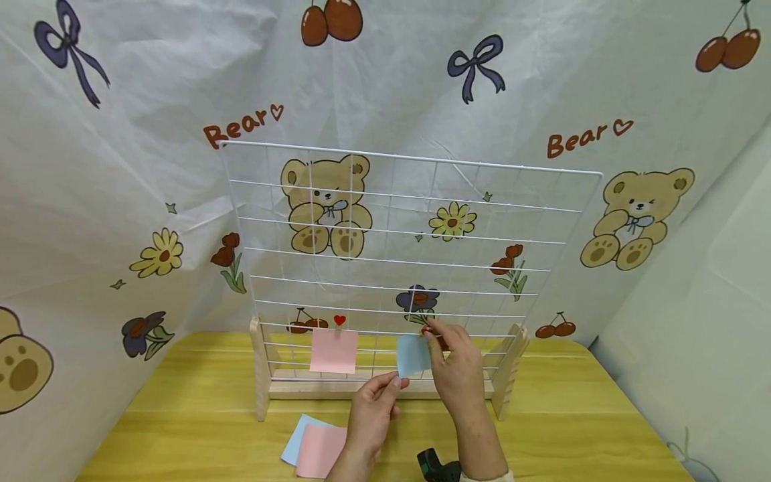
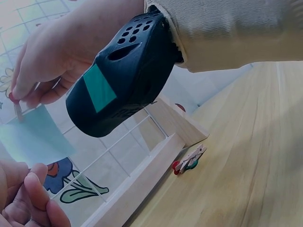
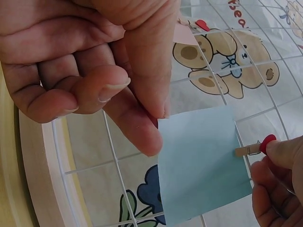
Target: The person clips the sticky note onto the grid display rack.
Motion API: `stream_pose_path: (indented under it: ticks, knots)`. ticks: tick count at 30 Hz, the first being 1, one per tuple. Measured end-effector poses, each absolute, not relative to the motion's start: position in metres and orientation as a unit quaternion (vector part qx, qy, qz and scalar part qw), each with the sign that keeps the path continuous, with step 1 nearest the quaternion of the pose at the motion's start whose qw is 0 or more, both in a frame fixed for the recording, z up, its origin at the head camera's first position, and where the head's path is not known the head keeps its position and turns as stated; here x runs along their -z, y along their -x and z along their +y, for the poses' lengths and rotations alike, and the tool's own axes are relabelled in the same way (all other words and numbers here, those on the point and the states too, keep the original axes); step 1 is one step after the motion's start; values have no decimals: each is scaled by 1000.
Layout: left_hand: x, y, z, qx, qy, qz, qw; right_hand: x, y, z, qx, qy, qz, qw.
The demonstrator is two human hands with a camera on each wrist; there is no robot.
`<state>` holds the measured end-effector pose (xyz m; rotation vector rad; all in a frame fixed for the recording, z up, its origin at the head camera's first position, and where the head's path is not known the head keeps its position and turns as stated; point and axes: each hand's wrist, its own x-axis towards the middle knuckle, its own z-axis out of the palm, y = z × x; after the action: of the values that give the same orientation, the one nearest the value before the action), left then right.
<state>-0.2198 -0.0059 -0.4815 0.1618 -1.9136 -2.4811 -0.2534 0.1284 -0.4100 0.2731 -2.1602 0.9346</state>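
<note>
Against the white wire grid (image 1: 476, 268) is a light blue square of paper (image 1: 412, 355). My left hand (image 1: 375, 410) pinches its lower edge near a corner between thumb and finger. At the upper edge, my right hand (image 1: 456, 358) grips a small wooden clothespin (image 3: 248, 150) with a red top. The clothespin's tip lies over the paper's edge at a grid wire; I cannot tell if it clamps both. To the left, a pink square of paper (image 1: 334, 351) hangs from the grid by a clothespin with a red heart (image 1: 340, 320).
Pink paper (image 1: 320, 452) and blue paper (image 1: 296, 445) lie overlapping on the wooden table (image 1: 181, 415). Wooden feet (image 1: 262, 375) and a bar hold the grid upright. Clothespins (image 2: 189, 160) with red and green tops lie by the bar. A printed cloth (image 1: 385, 87) hangs behind.
</note>
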Motion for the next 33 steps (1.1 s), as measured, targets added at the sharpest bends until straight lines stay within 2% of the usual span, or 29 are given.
stream_pose_path:
  ticks: [15, 25, 33]
  knots:
    - [479, 218, -7, 794, -48, -606, 7, 409, 252, 131, -370, -97, -844, 375]
    - [479, 219, -8, 797, -51, -602, 11, 410, 254, 135, -359, -110, -828, 417]
    - [480, 219, -8, 800, -55, -597, 5, 410, 254, 139, -364, -104, -824, 421]
